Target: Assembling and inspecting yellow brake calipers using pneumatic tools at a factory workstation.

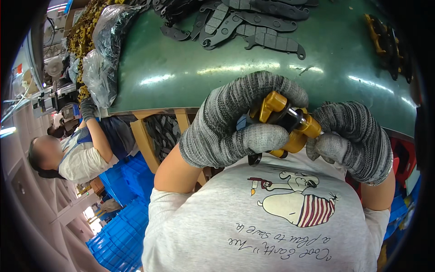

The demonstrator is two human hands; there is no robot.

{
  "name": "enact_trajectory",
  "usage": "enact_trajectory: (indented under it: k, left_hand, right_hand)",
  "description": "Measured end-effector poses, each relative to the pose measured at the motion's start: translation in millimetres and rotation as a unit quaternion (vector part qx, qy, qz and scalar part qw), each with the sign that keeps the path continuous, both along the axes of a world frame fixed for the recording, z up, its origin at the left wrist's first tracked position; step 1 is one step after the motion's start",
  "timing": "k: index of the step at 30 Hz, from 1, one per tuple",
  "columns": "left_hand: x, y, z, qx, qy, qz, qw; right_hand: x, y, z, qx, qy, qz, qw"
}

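Observation:
A gold brake caliper (311, 126) with black parts and a silver pin is held up in front of my chest, just off the near edge of the green workbench (172, 93). My left hand (231, 124), in a grey knit glove, wraps round its left side with the thumb across the front. On the other end, the gloved fingers of my right hand (355, 140) are curled in and pressed against the caliper. Whether a small piece is also between those fingers is hidden. Farther off on the bench lies a pile of dark brake pads (272, 40).
More gold and black calipers (385, 43) lie at the bench's far right. Clear plastic bags (102, 63) and a heap of gold parts (88, 31) line its left end. A co-worker (86, 149) is at the left, near blue crates (120, 231). Red bins (403, 156) stand at right.

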State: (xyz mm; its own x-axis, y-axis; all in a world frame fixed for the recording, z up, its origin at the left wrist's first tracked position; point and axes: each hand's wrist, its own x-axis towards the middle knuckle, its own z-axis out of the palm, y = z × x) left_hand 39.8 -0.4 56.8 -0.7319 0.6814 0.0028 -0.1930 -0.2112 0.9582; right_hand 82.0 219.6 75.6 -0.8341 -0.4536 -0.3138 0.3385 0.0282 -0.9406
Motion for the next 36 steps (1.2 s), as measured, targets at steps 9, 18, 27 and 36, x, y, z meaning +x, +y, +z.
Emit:
enact_trajectory:
  k: [9, 18, 27, 36]
  left_hand:
    - [-3.4, 2.2, 3.5, -0.114, 0.142, -0.026, 0.983]
    - [0.3, 2.4, -6.0, -0.086, 0.062, 0.053, 0.993]
    - [-2.0, 4.0, -13.2, 0.044, -0.124, 0.065, 0.989]
    - [-11.0, -5.3, -7.5, -0.006, -0.078, 0.013, 0.997]
  right_hand:
    - [17.5, 1.8, -36.9, 0.108, 0.222, -0.006, 0.969]
    - [12.2, -9.4, -11.9, 0.334, 0.364, 0.015, 0.869]
    - [0.8, -3.8, -16.9, 0.363, 0.495, 0.031, 0.788]
    - [-14.1, -17.2, 19.7, 0.39, 0.358, 0.115, 0.841]
